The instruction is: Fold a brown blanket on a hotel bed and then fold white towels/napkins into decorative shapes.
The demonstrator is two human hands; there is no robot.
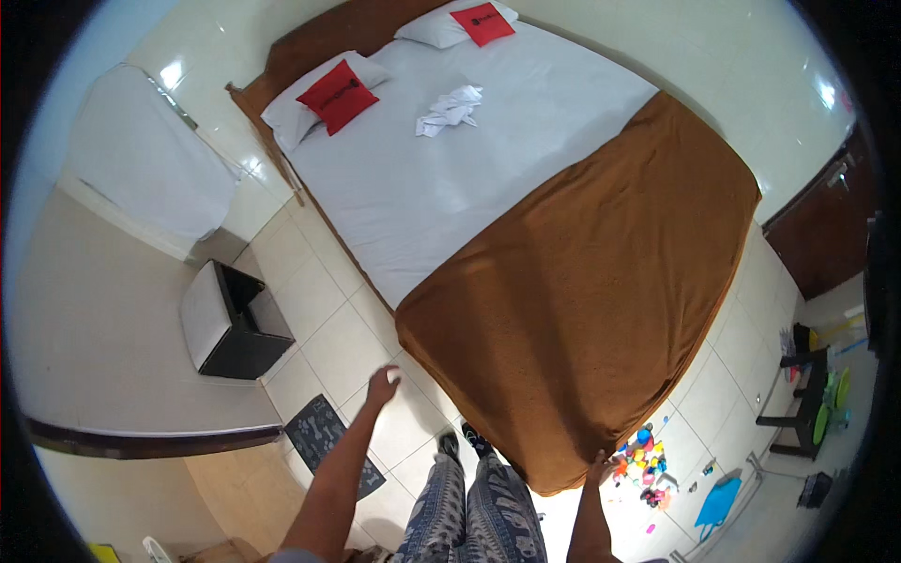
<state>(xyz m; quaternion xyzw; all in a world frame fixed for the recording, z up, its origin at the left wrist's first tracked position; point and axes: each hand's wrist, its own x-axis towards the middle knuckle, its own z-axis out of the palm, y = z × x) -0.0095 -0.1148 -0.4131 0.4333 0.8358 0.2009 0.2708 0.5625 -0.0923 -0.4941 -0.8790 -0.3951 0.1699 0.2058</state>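
A bed stands before me, its mattress under a white sheet (486,169). Over the foot end lies a brown blanket (563,310), spread fairly flat with soft folds. My right hand (600,466) is at the blanket's near right edge and seems to touch it; whether its fingers grip the cloth is unclear. To the left of the bed's near corner, my left hand (383,386) hangs above the tiled floor, fingers apart and holding nothing. Two white pillows (429,29) rest at the headboard (338,35), along with two red cushions (339,97). A crumpled white cloth (450,111) lies on the sheet.
Colourful small toys (644,457) are scattered on the floor by my right hand, with a blue bag (718,503) beyond. A dark mat (331,443) and a black stool with a pale top (236,324) are on the left. At right stand a dark table (802,401) and a brown door (823,211).
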